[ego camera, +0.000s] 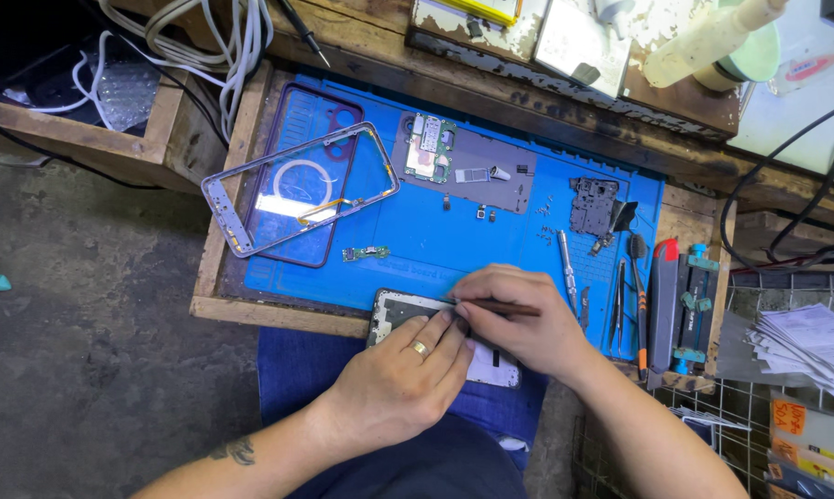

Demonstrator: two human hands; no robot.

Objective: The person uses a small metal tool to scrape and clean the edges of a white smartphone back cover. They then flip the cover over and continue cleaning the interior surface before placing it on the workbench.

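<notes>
An opened phone (400, 311) lies at the near edge of the blue work mat (491, 240), at 6 o'clock from the mat's centre, partly overhanging the wooden bench edge. The left hand (400, 374) lies flat across it, fingers together and pressing down, a ring on 1 finger; it steadies the phone without closing around it. The right hand (518, 319) is clamped on a thin dark tool (500, 310), pinched between thumb and fingertips, the tip pointing toward 9 o'clock and meeting the phone's upper edge.

At 10 o'clock from the hands, a clear phone frame (297, 185) rests tilted on a purple case (317, 120). At 12 o'clock a circuit board (429, 148) sits on a grey plate (477, 171). A small green connector board (366, 252) lies between the frame and the hands. At 2 o'clock lies a dark metal shield (592, 205). At 3 o'clock, screwdrivers and tweezers (620, 300) lie just beside a clamp jig (685, 310).
</notes>
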